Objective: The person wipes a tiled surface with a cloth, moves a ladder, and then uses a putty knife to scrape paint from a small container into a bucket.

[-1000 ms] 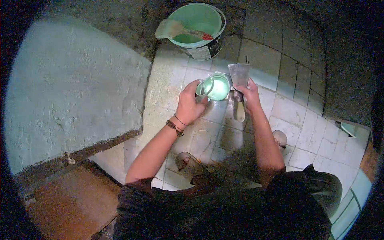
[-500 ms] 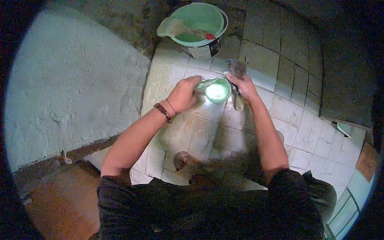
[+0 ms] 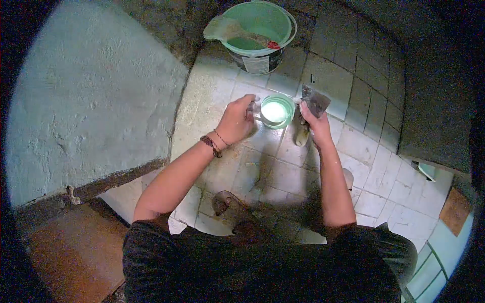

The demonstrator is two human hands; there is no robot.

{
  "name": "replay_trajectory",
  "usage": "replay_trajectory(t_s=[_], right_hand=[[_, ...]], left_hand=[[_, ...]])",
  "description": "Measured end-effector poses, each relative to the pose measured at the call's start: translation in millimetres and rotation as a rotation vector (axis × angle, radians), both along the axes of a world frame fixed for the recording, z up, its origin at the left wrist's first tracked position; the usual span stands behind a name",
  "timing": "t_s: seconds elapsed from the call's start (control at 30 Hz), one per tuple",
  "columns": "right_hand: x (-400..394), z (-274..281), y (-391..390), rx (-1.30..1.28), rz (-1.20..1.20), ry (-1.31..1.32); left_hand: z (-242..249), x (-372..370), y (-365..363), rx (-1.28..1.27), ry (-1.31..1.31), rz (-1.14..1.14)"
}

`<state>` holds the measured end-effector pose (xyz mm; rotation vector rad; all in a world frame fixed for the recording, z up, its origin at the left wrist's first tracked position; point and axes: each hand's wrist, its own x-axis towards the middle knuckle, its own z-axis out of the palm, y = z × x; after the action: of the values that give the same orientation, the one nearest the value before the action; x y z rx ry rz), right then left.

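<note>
My left hand (image 3: pixel 237 118) is curled round the handle side of a small round green cup (image 3: pixel 287 120), with the index finger reaching out beside its rim. Pale, brightly lit contents fill the inside of the cup. My right hand (image 3: pixel 316 126), just to the right of the cup, grips a putty knife (image 3: pixel 317 102). The knife's wide, dark-stained blade points up and away from me, and its handle end sticks out below my fingers. Pale smears mark my right thumb and fingers.
A green-lined bucket (image 3: pixel 256 64) stands ahead on the tiled floor (image 3: pixel 283 174), a broad scraper-like tool with a red end (image 3: pixel 237 33) across its rim. A rough plastered wall (image 3: pixel 96 106) rises at left. My bare foot (image 3: pixel 222 203) is below; a brown panel (image 3: pixel 76 247) lies lower left.
The cup has turned so its opening faces up towards me more. The putty knife has swung clockwise and moved slightly right, away from the cup's rim.
</note>
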<state>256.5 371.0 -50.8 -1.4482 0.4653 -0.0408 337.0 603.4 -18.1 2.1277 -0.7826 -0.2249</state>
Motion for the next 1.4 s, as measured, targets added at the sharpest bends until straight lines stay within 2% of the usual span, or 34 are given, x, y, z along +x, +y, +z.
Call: replay_trajectory(t_s=[0.03,0.07,0.13,0.2,0.27,0.3,0.37,0.4,0.47,0.5,0.53,0.6,0.63,0.7,0.77,0.83,0.87,0.93,0.97,1.03,1.07,1.1,1.13,1.2,1.27,1.33,1.37,1.4], right_hand=[[4.1,-0.6,-3.2,-0.012,0.023,0.05],[7.9,-1.5,-5.1,-0.024,0.047,0.102],[16.5,-2.9,-4.9,-0.029,0.016,0.102],[24.3,0.3,-5.5,-0.033,-0.021,0.1],[30.9,23.4,-6.7,-0.185,0.116,0.142],[34.7,35.0,-9.8,-0.189,0.12,0.143],[44.7,53.8,-19.5,-0.454,0.304,0.322],[49.1,54.2,-22.8,-0.464,0.31,0.32],[57.8,48.9,-29.1,-0.55,0.325,0.295],[60.8,40.2,-31.1,-0.545,0.283,0.31],[61.0,32.0,-30.1,-0.555,0.286,0.306],[62.3,23.1,-24.5,-0.509,0.244,0.257],[53.8,47.7,-8.1,-0.495,0.242,0.281],[50.4,18.3,-8.5,-0.419,0.268,0.269],[46.9,11.3,-7.5,-0.342,0.294,0.263],[42.0,9.0,-7.1,-0.175,0.224,0.241],[39.5,9.1,-6.3,-0.091,0.188,0.229],[31.5,1.5,-10.7,-0.098,0.122,0.201],[25.7,-1.7,-12.5,-0.105,0.053,0.175],[3.1,-5.0,-0.1,-0.026,0.016,0.14],[-6.7,-3.9,5.6,0.054,-0.02,0.101],[-13.8,-22.0,5.1,-0.029,0.068,0.22],[-21.4,-25.2,14.9,-0.028,0.064,0.22],[-30.9,-28.7,49.4,-0.118,-0.006,-0.036],[-26.0,-23.6,64.7,-0.075,-0.085,-0.069],[-25.1,-25.7,63.9,-0.034,-0.169,-0.101],[-25.1,-30.1,58.5,-0.047,-0.137,-0.05],[-25.1,-33.5,53.0,-0.061,-0.103,-0.002]], left_hand=[[1.3,-6.7,0.5,0.049,0.128,0.063],[-3.4,-14.6,0.5,0.046,0.128,0.066],[-15.6,-31.0,-1.5,-0.042,-0.055,0.135],[-19.3,-35.9,-2.8,-0.064,-0.034,0.159],[-10.6,-36.4,-9.0,-0.115,0.182,0.36],[-4.7,-34.9,-13.2,-0.119,0.185,0.364],[8.1,-23.7,-22.1,-0.154,0.128,0.31],[7.3,-18.4,-21.1,-0.163,0.128,0.318],[-0.8,-7.3,-19.0,-0.127,0.272,0.264],[-20.4,-3.7,-19.5,-0.263,0.382,0.309],[-19.7,-1.2,-18.8,-0.272,0.379,0.313],[-16.7,3.6,-14.1,-0.436,0.723,0.29],[-14.0,7.0,-12.4,-0.442,0.719,0.29],[-9.9,12.9,-7.5,-0.268,0.579,0.251],[0.9,16.8,-6.4,-0.184,0.511,0.234],[10.2,22.0,-4.2,-0.029,0.32,0.166],[7.5,24.7,-3.0,-0.03,0.32,0.17],[6.0,28.1,-3.2,-0.07,0.163,0.062],[8.2,28.2,-3.1,-0.071,0.164,0.06],[14.7,28.8,-2.3,-0.173,0.733,0.096],[16.1,30.2,-1.8,-0.172,0.734,0.093],[16.7,31.8,-0.9,-0.142,0.758,0.076],[16.4,33.7,0.6,-0.112,0.782,0.059],[7.1,39.6,4.4,-0.082,0.761,-0.03],[-1.4,40.8,7.7,-0.052,0.742,-0.12],[-9.6,37.6,10.6,-0.2,0.854,-0.047],[-26.8,35.4,13.7,-0.195,0.857,-0.052],[-52.5,32.3,17.7,-0.319,0.771,-0.075]])
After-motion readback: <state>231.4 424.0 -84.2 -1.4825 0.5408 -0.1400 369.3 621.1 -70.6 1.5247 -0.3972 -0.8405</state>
